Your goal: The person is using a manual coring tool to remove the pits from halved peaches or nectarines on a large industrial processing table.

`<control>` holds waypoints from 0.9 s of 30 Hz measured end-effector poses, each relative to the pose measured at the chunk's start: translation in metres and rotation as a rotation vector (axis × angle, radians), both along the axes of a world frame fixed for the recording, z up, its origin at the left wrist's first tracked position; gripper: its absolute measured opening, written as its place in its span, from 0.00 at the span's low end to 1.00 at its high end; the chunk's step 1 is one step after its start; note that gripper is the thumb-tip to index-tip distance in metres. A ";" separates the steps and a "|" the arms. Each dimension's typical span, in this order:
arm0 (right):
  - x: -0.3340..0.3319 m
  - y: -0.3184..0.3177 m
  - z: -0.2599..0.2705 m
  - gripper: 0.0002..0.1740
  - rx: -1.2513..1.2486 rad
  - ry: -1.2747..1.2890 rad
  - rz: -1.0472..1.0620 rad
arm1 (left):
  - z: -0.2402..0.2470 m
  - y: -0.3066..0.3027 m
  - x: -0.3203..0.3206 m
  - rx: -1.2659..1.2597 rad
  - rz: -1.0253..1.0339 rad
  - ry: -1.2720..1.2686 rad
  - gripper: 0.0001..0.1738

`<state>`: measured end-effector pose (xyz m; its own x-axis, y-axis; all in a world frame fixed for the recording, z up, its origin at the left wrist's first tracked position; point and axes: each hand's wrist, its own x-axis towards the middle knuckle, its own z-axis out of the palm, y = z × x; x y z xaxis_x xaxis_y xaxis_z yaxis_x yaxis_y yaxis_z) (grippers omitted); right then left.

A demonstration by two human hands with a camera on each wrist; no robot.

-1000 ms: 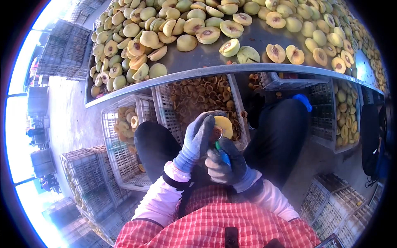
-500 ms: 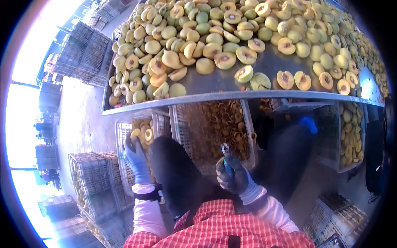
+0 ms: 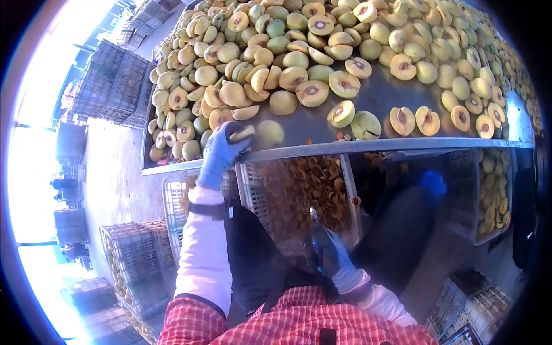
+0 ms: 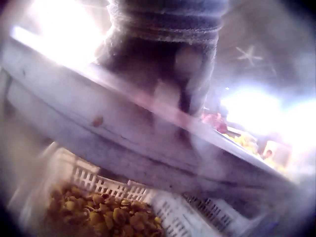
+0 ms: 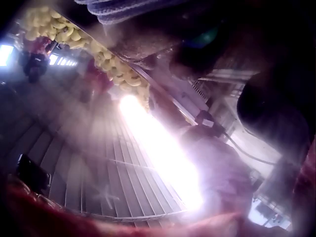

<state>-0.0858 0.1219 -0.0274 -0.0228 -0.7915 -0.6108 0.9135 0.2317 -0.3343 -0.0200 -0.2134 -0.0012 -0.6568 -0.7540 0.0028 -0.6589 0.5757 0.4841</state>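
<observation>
My gloved left hand [image 3: 221,152] reaches over the metal table's front edge and grips a peach half [image 3: 242,134], its dark fingertips around the fruit. Just right of it lies a pale, rounded peach [image 3: 269,134]. In the left wrist view, the blurred table edge [image 4: 123,118] crosses in front, and the fingers do not show. My gloved right hand [image 3: 332,253] stays low between the knees, holding a pitting tool upright; its shiny metal tip [image 3: 313,213] points away from me. Only a dark part of the right glove [image 5: 143,44] appears in the right wrist view.
Many halved peaches [image 3: 230,92] are heaped on the metal table [image 3: 322,129]. Beneath its edge, a crate [image 3: 347,190] holds brown hollow pit pieces. Another crate [image 3: 172,198] stands left of the left knee, and a crate of fruit [image 3: 493,195] stands right. Stacked crates [image 3: 138,253] are further left.
First both hands worked on a peach half together. The left hand then went to the left crate, and now grips another half on the table. The right hand has kept the tool low.
</observation>
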 end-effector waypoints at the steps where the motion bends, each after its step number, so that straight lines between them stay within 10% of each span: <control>1: 0.003 -0.001 -0.013 0.19 -0.097 0.351 -0.040 | 0.008 0.025 -0.007 -0.108 -0.063 0.124 0.27; 4: 0.007 0.004 -0.043 0.18 -0.226 0.751 -0.147 | 0.026 0.085 -0.012 -0.123 -0.261 0.323 0.30; 6: -0.011 0.001 -0.018 0.18 -0.112 0.134 -0.240 | 0.041 0.129 -0.014 -0.070 -0.384 0.307 0.36; 10: -0.025 -0.007 0.016 0.22 -0.035 0.301 -0.371 | 0.031 0.183 -0.002 0.171 -0.528 0.235 0.44; 13: -0.027 -0.002 0.017 0.24 -0.134 0.284 -0.374 | 0.021 0.213 0.003 1.144 -0.060 0.836 0.49; 24: -0.001 0.011 0.020 0.09 -0.147 1.298 -0.020 | 0.017 0.236 0.002 0.644 0.171 0.712 0.21; 27: 0.010 0.009 0.021 0.10 -0.122 1.511 -0.227 | 0.011 0.247 0.000 0.629 0.225 0.803 0.21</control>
<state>-0.0759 0.1308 -0.0067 -0.6669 -0.7277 0.1605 -0.2765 0.0416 -0.9601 -0.0198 0.0335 0.0093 -0.4802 -0.8752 -0.0592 -0.0717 -0.0281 0.9970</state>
